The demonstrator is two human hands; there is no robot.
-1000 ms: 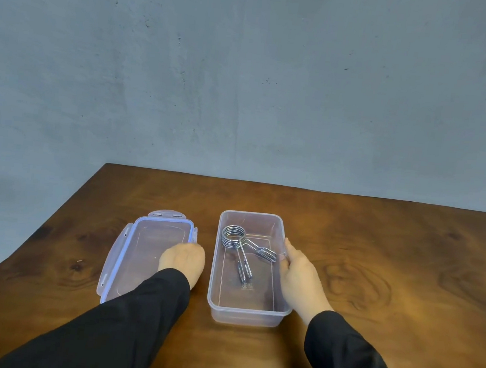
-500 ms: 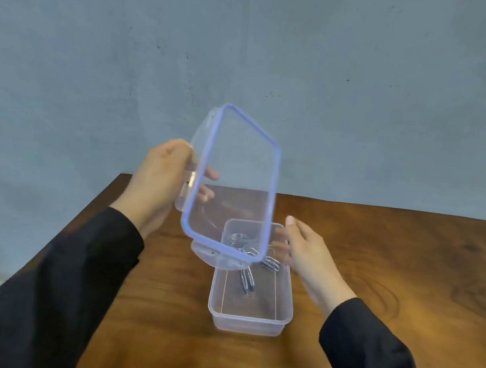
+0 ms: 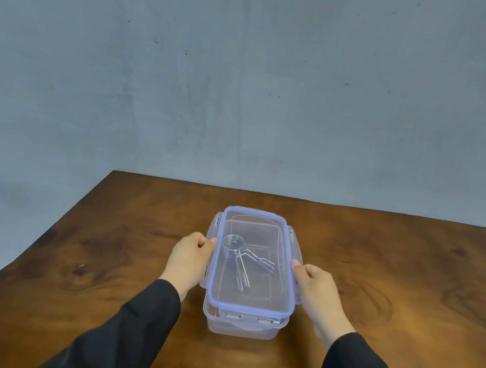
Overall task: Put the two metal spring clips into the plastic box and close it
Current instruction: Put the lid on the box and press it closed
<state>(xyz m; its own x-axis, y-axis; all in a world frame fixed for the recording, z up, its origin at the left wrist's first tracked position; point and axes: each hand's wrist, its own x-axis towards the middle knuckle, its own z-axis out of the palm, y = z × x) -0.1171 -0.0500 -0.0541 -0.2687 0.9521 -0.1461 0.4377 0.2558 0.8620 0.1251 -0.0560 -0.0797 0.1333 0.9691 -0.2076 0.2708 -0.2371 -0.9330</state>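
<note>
On the table (image 3: 108, 259), from left to right: our left hand (image 3: 188, 260) curls onto the lid's (image 3: 253, 262) left latch; the lid, held tilted in the air half a second ago, now lies on the box (image 3: 240, 326), with the clips (image 3: 238, 256) visible inside through it; our right hand (image 3: 316, 284) grips the right latch. We judge the lid seated but the side latches not yet snapped down.

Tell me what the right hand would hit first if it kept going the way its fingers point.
The right hand points inward and forward at the lid's right side flap. Its fingertips look already on it, so it meets that flap first, then the plastic box wall.
</note>
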